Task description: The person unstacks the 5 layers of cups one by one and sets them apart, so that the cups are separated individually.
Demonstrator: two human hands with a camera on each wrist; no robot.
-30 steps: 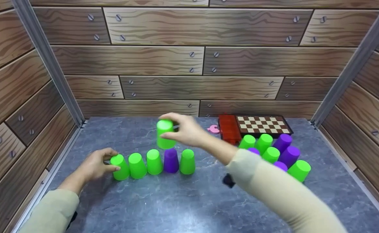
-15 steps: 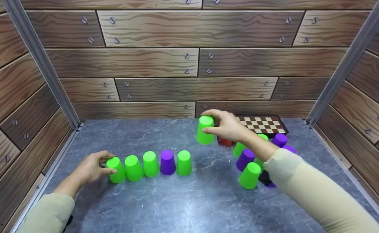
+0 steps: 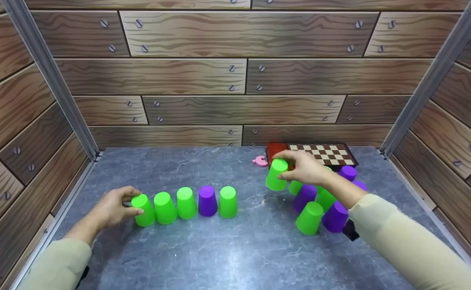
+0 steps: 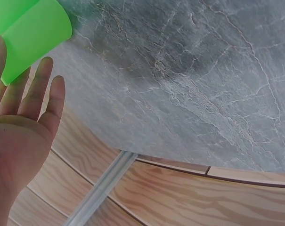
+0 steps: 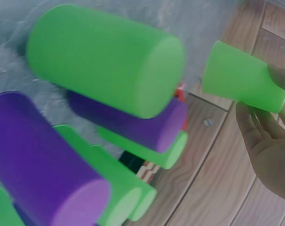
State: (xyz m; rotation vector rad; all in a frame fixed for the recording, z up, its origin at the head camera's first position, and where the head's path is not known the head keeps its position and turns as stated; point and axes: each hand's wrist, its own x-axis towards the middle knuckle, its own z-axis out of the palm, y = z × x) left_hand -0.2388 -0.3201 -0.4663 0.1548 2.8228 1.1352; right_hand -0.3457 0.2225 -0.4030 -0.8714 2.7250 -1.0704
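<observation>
Upside-down plastic cups stand in a row on the grey marbled table. My left hand [image 3: 112, 208] grips the leftmost green cup [image 3: 143, 213] between thumb and fingers; the left wrist view shows the palm beside this green cup [image 4: 38, 37]. Rightward in the row come two green cups, a purple cup [image 3: 207, 201] and a green end cup [image 3: 228, 202]. My right hand [image 3: 306, 167] pinches another green cup [image 3: 276, 175], upside down, at the left of the cup cluster. In the right wrist view this held cup [image 5: 241, 77] hangs apart from the clustered cups.
The cluster holds several green and purple cups, with a green cup [image 3: 309, 218] and a purple cup [image 3: 335, 217] at its front. Behind lie a chessboard [image 3: 332, 154], a red box [image 3: 275, 149] and a pink piece [image 3: 260, 161]. Wood-patterned walls surround the table.
My right hand has carried its green cup from above the row rightward to the cluster, and lower over the last half second. My left hand stays on the leftmost cup.
</observation>
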